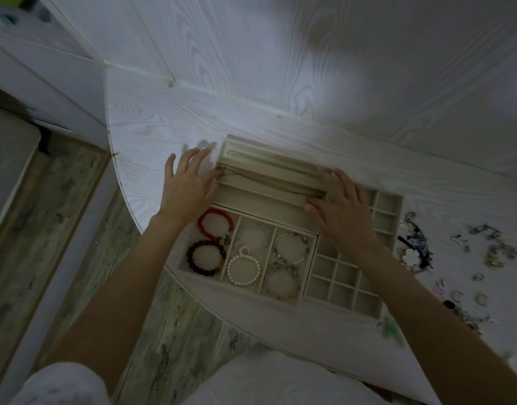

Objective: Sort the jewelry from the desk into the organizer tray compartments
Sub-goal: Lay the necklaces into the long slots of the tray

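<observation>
Both hands flank the long-slot tray [269,182] holding thin chains [266,190].

Left hand [187,185], fingers spread, rests at its 9 o'clock end; right hand [339,209], fingers straight and together, lies on the 3 o'clock end. Loose jewelry [491,249] lies on the desk [163,127], 3 o'clock of the right hand.

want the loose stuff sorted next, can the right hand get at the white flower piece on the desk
Probably yes: the white flower piece lies uncovered on the desk beside the grid tray, close to the right hand, with nothing between them.

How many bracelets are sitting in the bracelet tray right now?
6, two per compartment: red above dark red on the left; clear above pearl in the middle; silver charm above pinkish on the right.
</observation>
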The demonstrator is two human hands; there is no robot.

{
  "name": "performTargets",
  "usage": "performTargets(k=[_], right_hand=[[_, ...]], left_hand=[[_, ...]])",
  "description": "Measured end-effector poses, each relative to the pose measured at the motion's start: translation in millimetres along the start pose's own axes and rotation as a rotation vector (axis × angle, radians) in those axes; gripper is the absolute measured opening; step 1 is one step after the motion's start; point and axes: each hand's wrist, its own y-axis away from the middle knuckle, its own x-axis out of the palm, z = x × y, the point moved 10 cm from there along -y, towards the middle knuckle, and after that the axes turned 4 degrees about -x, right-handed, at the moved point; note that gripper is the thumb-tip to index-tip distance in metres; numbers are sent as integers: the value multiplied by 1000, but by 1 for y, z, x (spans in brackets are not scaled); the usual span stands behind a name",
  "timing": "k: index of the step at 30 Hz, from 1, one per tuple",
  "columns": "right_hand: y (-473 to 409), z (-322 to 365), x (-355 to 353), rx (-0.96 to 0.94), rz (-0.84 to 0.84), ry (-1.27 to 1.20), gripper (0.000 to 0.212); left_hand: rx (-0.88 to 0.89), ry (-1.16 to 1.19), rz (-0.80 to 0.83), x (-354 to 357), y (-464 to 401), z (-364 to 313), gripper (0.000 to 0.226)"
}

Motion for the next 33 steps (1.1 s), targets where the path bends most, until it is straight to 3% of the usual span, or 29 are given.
performTargets(k=[13, 33], right_hand=[[-1, -6, -4, 38, -50, -60, 46], [-3, -3, -2, -36, -48, 17, 49]], left_hand=[[30, 28, -120, -12, -4, -5, 37], [111, -80, -146, -16, -23, -14, 39]])
